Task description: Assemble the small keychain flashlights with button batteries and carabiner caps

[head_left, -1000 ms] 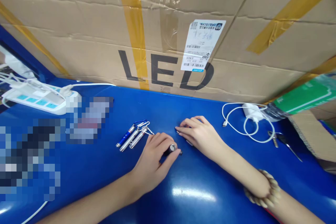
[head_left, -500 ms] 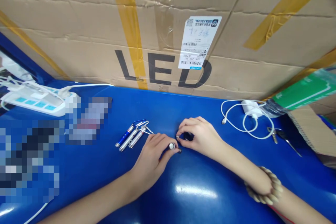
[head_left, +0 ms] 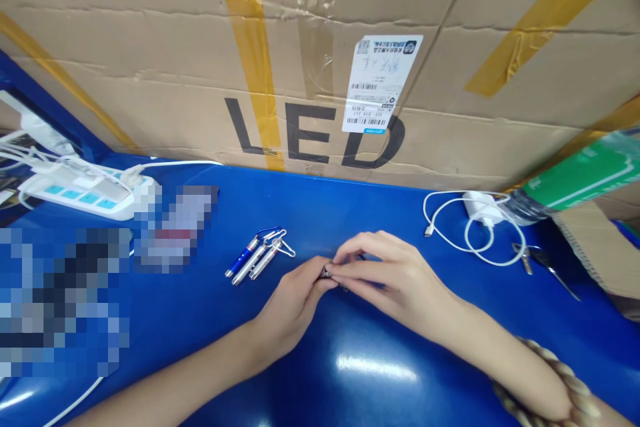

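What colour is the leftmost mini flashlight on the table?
Blue, with a silver tip; the mini flashlight shows in the head view.

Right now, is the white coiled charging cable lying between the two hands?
No, the white coiled charging cable lies on the blue table to the right of the right hand, far from the left hand.

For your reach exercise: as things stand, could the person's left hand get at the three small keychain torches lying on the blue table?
Probably yes. The torches lie in the open just beyond the left hand, with only bare blue table between them. However, its fingertips meet the right hand on a small part, so it is occupied.
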A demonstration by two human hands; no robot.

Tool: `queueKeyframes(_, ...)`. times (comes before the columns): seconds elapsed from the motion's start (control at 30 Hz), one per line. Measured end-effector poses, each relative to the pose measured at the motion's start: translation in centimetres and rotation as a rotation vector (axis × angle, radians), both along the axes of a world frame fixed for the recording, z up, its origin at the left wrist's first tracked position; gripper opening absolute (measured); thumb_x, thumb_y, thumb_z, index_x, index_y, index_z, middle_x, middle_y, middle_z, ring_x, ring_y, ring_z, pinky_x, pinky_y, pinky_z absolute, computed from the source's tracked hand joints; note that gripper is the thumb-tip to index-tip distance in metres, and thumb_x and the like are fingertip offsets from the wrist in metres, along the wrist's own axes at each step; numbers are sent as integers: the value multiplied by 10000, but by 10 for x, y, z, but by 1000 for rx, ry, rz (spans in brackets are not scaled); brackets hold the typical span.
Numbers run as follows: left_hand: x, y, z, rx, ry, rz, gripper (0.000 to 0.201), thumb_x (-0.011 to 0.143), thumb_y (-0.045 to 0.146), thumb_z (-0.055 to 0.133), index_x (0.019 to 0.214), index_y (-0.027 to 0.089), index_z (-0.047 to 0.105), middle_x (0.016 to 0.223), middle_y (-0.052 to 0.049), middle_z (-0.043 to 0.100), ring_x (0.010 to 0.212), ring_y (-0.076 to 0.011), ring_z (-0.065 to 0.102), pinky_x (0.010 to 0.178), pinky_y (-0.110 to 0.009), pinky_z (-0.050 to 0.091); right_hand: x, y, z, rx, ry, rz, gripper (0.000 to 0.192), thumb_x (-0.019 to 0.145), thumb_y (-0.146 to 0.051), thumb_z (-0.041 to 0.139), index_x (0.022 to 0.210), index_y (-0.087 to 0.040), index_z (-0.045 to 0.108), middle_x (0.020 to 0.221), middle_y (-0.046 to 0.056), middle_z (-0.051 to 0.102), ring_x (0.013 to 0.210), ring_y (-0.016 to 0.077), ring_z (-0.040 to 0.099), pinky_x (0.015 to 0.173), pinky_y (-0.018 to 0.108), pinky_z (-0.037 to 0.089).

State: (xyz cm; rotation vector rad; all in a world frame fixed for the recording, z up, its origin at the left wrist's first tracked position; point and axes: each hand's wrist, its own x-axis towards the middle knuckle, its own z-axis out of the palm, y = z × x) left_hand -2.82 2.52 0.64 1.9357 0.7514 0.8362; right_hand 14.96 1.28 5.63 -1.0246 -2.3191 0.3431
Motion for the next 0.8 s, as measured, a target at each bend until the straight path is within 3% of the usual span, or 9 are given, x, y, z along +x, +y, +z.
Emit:
queueKeyframes(0.2, -1, 1, -2, 4, -28, -2, 216, 965, 269, 347, 842, 183, 503, 780, -11, 592, 671, -128, 534, 610, -211, 410, 4, -3, 13, -102, -95, 34, 170, 889, -193, 523, 884, -215, 692, 1036, 42, 597, 846, 135, 585, 754, 274, 459)
queueKeyframes(0.33, -2, 2, 1, 57, -9, 45, 168, 943, 225, 379, 851, 187, 513, 755, -7, 590, 649, -130, 536, 619, -214, 419, 8, -1, 19, -112, -48, -13, 164, 868, -219, 560, 987, -232, 672, 988, 31, 633, 846, 143, 612, 751, 261, 482)
queueKeyframes(0.53, -2, 3, 4, 85, 79, 146, 150, 900, 152, 371, 877, 200, 512, 690, 20, 533, 604, -123, 506, 599, -210, 412, 8, 5, 0, -252, -403, -88, 190, 732, -301, 732, 908, -244, 690, 850, 2, 689, 722, 171, 672, 550, 225, 449)
queueKeyframes(0.67, -3, 1, 1, 51, 106, 129, 169, 913, 161, 339, 903, 207, 501, 713, 14, 530, 611, -127, 492, 603, -219, 405, 7, 6, -14, -230, -441, -68, 64, 778, -250, 692, 841, -255, 701, 836, -17, 685, 703, 149, 673, 506, 217, 397)
queueKeyframes(0.8, -3, -2, 1, 29, 124, 111, 164, 924, 172, 330, 901, 209, 488, 720, 16, 513, 619, -127, 480, 608, -220, 397, 7, 8, -17, -239, -451, -102, 71, 790, -235, 677, 858, -249, 690, 852, -23, 678, 706, 156, 672, 490, 225, 367)
